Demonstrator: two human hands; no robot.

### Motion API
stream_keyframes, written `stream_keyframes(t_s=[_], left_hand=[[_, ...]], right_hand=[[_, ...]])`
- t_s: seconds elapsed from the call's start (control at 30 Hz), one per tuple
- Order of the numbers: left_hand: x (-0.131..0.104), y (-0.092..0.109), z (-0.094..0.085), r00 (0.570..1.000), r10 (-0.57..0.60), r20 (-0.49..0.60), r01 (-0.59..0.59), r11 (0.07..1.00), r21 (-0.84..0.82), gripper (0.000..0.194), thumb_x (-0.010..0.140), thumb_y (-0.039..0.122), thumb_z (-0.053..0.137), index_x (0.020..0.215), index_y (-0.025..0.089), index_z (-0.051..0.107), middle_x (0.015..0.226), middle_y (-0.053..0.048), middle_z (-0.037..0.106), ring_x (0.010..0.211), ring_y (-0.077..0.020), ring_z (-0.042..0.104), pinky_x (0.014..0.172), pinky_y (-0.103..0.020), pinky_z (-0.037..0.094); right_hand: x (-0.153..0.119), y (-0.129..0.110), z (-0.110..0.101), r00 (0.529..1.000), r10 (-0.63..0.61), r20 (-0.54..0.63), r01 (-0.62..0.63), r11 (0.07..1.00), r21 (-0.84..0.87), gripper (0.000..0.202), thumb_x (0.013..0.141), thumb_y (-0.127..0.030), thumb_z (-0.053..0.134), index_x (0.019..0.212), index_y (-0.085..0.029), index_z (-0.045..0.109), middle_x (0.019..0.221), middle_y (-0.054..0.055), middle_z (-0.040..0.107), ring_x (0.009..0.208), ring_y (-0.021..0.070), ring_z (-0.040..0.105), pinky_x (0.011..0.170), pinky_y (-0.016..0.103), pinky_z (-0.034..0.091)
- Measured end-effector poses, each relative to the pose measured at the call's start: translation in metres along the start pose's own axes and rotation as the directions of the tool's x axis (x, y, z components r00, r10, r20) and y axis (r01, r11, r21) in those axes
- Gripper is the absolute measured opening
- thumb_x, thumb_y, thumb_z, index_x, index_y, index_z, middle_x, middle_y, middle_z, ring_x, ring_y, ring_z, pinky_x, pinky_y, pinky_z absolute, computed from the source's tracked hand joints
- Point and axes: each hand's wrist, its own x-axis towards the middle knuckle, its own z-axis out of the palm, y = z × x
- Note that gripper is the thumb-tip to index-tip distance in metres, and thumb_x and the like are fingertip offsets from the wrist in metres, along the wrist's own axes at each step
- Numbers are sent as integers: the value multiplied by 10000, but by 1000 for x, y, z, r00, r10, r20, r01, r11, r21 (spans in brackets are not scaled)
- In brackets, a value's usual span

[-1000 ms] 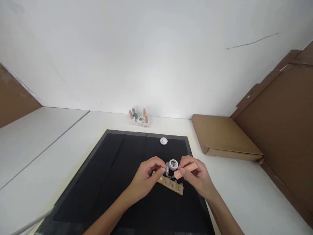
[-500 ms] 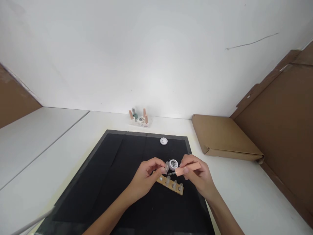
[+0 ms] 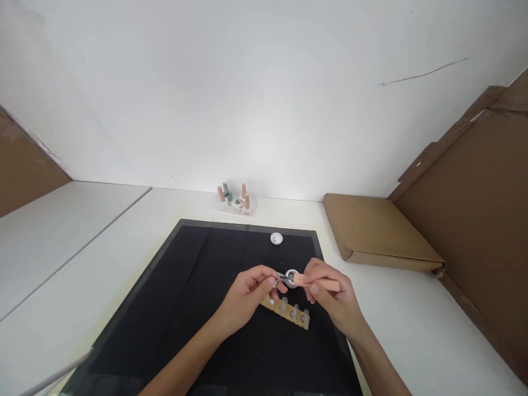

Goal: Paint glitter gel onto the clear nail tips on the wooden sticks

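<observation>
Between the thumb and fingers of my left hand (image 3: 247, 297) is a small clear false nail (image 3: 280, 276). My right hand (image 3: 333, 294) grips the peach handle of a nail polish brush (image 3: 325, 284), its dark tip pointing left, at the false nail; exact contact is too small to tell. Just behind the brush is a round white jar (image 3: 291, 285) with dark and silvery bits, partly covered. Below my fingers lies a tan stand (image 3: 300, 323) with three clear false nails upright on it and a white dot near its left end, which my left hand partly hides.
A white jar lid (image 3: 276, 238) lies near the back of the black mat (image 3: 198, 308). Behind the mat, a clear tray (image 3: 236, 210) holds several polish bottles with peach and silver caps. A flat cardboard box (image 3: 379, 228) is at the right, beside a cardboard wall (image 3: 490, 220).
The brush handle has turned and moved slightly left, so its tip now meets or nearly meets the false nail. My left hand has tilted the false nail; the stand stays put.
</observation>
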Motion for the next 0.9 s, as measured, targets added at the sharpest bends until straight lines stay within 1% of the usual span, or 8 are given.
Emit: stream_keyframes(t_s=[0.07, 0.13, 0.23, 0.33, 0.47, 0.63, 0.77, 0.9], left_hand=[[0, 0, 0, 1000, -9, -10, 9, 1000, -23, 267, 810, 408, 649, 821, 141, 657, 752, -39, 723, 626, -108, 578, 646, -236, 449], [0, -1, 0, 1000, -20, -15, 19, 999, -41, 267, 808, 410, 652, 827, 143, 660, 750, -36, 721, 624, -106, 576, 650, -236, 447], [0, -1, 1, 999, -29, -14, 28, 999, -46, 277, 814, 415, 645, 839, 140, 670, 748, -36, 711, 629, -107, 574, 656, -236, 441], [-1, 0, 1, 1000, -25, -9, 25, 999, -32, 294, 816, 424, 640, 842, 134, 681, 732, -37, 695, 637, -111, 570, 661, -238, 438], [0, 1, 1, 1000, -19, -8, 19, 999, -34, 297, 819, 425, 635, 817, 131, 679, 727, -41, 686, 634, -114, 562, 660, -243, 433], [0, 0, 0, 999, -27, -28, 24, 995, -94, 285, 815, 422, 643, 799, 138, 661, 723, -36, 678, 632, -113, 547, 652, -242, 417], [0, 0, 0, 999, -36, -27, 33, 991, -129, 291, 804, 431, 654, 786, 141, 651, 718, -28, 664, 614, -106, 527, 639, -242, 404], [-1, 0, 0, 999, -36, -14, 34, 992, -123, 289, 809, 427, 651, 786, 139, 651, 721, -25, 657, 617, -101, 518, 635, -236, 395]], right_hand=[[0, -2, 1, 1000, -29, -8, 29, 998, -56, 77, 898, -264, 580, 887, -265, 656, 721, -14, 523, 606, 120, 507, 547, 249, 403], [0, -4, 3, 999, -33, -4, 32, 991, -131, 94, 897, -241, 574, 939, -266, 654, 750, -4, 549, 633, 129, 523, 567, 257, 413], [1, -8, 5, 998, -59, 2, 58, 972, -229, 97, 882, -210, 579, 942, -252, 643, 775, 7, 578, 676, 144, 545, 595, 262, 430], [2, -9, 7, 997, -81, 13, 81, 956, -281, 100, 870, -190, 585, 942, -239, 633, 781, 11, 590, 686, 148, 559, 604, 260, 447], [2, -9, 8, 994, -103, 27, 106, 936, -335, 110, 863, -167, 584, 939, -224, 639, 774, 18, 598, 669, 148, 570, 586, 260, 459], [3, -9, 7, 991, -124, 42, 131, 919, -373, 154, 847, -121, 574, 940, -216, 651, 766, 31, 600, 665, 159, 581, 565, 269, 471], [4, -11, 7, 984, -169, 53, 177, 900, -398, 185, 827, -93, 570, 934, -218, 653, 758, 34, 600, 658, 166, 580, 557, 281, 473], [3, -12, 6, 977, -206, 47, 207, 894, -398, 206, 804, -59, 560, 908, -215, 646, 729, 22, 578, 637, 155, 562, 547, 271, 459]])
